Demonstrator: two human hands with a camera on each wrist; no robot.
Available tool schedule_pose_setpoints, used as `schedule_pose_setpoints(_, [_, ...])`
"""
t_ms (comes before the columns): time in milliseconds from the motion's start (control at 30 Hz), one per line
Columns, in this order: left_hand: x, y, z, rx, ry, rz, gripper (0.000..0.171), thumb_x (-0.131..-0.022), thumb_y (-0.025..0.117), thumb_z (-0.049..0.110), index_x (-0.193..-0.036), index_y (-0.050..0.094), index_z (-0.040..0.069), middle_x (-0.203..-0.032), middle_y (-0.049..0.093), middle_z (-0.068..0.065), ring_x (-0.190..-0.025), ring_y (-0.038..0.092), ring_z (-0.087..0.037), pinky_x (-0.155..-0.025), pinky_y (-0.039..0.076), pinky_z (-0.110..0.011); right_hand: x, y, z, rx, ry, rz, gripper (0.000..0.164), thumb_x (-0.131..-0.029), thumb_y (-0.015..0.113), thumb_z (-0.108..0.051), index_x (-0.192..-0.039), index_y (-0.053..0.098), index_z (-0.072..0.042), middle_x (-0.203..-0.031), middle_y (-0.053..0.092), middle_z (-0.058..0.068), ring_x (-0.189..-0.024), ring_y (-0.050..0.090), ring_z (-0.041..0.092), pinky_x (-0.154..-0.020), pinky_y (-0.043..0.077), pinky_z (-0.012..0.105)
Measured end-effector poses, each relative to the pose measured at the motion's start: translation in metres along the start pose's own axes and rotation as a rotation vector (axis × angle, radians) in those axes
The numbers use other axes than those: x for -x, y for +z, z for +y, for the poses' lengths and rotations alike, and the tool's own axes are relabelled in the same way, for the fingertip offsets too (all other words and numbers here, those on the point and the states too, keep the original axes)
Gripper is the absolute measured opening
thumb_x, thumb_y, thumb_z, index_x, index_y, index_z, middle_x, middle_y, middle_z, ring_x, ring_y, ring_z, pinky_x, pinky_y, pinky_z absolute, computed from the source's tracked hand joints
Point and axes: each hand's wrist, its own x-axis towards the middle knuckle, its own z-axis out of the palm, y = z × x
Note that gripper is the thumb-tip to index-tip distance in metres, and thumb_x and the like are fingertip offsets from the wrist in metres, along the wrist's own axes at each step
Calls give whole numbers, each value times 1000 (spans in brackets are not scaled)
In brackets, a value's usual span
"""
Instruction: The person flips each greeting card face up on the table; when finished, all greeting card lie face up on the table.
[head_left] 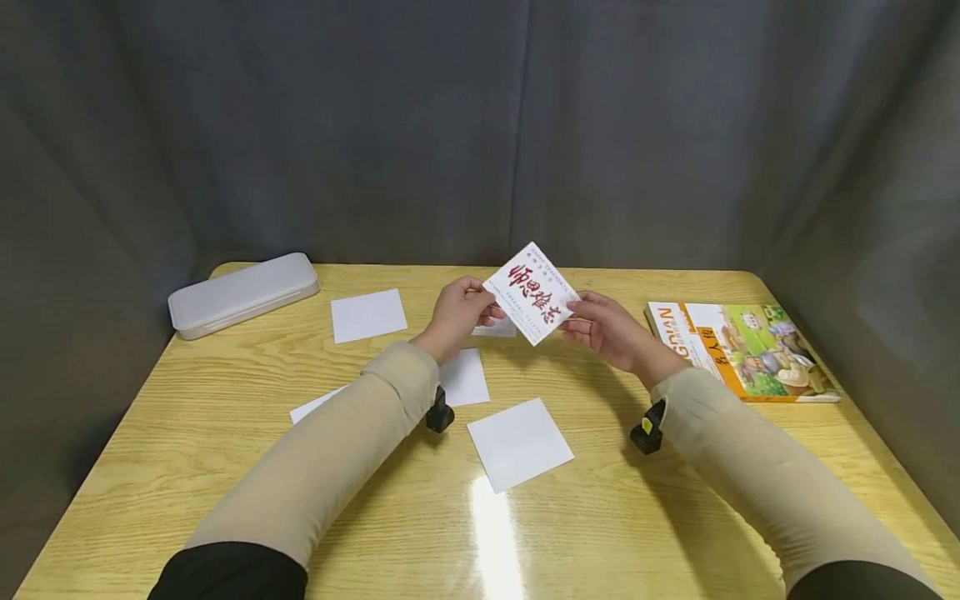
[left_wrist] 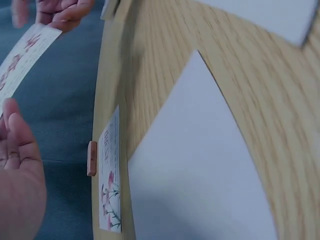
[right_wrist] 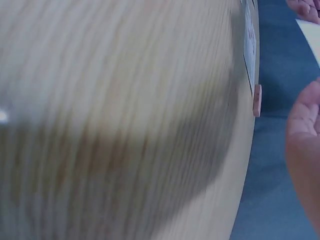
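Near the far edge of the table [head_left: 622, 282], our left hand [head_left: 459, 310] and right hand [head_left: 611, 332] both pinch the red-lettered card [head_left: 531, 293].

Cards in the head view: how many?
6: one card held by both hands; on the table, one partly behind it, one near the white case, two flanking the left sleeve, one nearest the camera. Others may be hidden.

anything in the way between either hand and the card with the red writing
Nothing visible. The left hand and the right hand both hold the card directly, at opposite corners, raised off the table.
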Motion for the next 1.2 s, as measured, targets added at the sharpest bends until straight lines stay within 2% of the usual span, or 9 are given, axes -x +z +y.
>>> schedule_pose_setpoints(167, [1, 1, -2, 64, -28, 36, 5, -102, 53, 1, -102, 55, -3, -84, 70, -9, -71, 68, -9, -68, 56, -23, -1, 5, 3, -52, -65, 77, 19, -106, 47, 5, -94, 56, -5, -90, 67, 5, -81, 69, 13, -76, 58, 23])
schedule_pose_setpoints(367, [4, 2, -9, -91, -100, -60, 4, -103, 56, 5, -101, 57, 1, -97, 71, -14, -84, 70, -18, -81, 57, -34, 0, -4, -2, 73, -70, 193, 5, -106, 51, 1, -107, 51, -4, -90, 62, 1, -78, 65, 9, -74, 56, 20])
schedule_pose_setpoints(467, [7, 3, -12, -299, -44, -103, 14, -103, 56, 10, -112, 58, 0, -107, 67, -14, -98, 67, -26, -88, 55, -39, 4, -16, -3, 152, -35, 188, 4, -106, 52, 0, -110, 52, -2, -92, 61, 1, -77, 64, 7, -76, 56, 21])
schedule_pose_setpoints(600, [13, 9, -10, -721, 156, -214, 32, -103, 57, 17, -131, 58, 1, -126, 62, -14, -116, 61, -28, -97, 50, -38, 7, -28, -2, 248, 31, 165, 8, -107, 50, 0, -114, 52, 1, -91, 62, 1, -75, 63, 6, -75, 56, 23])
schedule_pose_setpoints(767, [20, 20, -9, -1291, 459, -546, 62, -105, 55, 36, -157, 41, 7, -160, 41, -14, -148, 37, -29, -121, 29, -40, 7, -41, 2, 326, 86, 142, 13, -106, 50, -1, -118, 53, 4, -89, 64, 0, -75, 63, 6, -71, 55, 21])
schedule_pose_setpoints(867, [22, 26, -12, -1535, 559, -713, 74, -104, 50, 53, -164, 30, 13, -169, 24, -10, -156, 19, -27, -125, 17, -40, 5, -46, 4, 357, 106, 130, 16, -106, 52, -2, -121, 53, 5, -88, 64, -2, -74, 62, 4, -69, 54, 19])
schedule_pose_setpoints(967, [23, 30, -16, -1644, 559, -790, 80, -103, 43, 64, -166, 25, 17, -172, 15, -4, -157, 12, -23, -126, 12, -40, 3, -50, 7, 379, 126, 127, 19, -105, 52, -2, -122, 52, 7, -85, 63, -4, -72, 60, 2, -67, 54, 18])
schedule_pose_setpoints(1100, [22, 34, -17, -1685, 526, -803, 81, -103, 38, 68, -165, 26, 18, -172, 16, -2, -157, 14, -20, -126, 14, -41, 0, -51, 10, 414, 144, 133, 24, -105, 53, -1, -126, 50, 10, -81, 63, -5, -70, 59, 1, -66, 53, 17])
schedule_pose_setpoints(1200, [22, 36, -17, -1696, 510, -816, 80, -103, 37, 68, -165, 28, 17, -171, 19, -2, -156, 19, -19, -125, 19, -42, -1, -49, 11, 529, 150, 147, 28, -104, 54, -2, -127, 50, 13, -81, 61, -3, -70, 56, 2, -65, 52, 18])
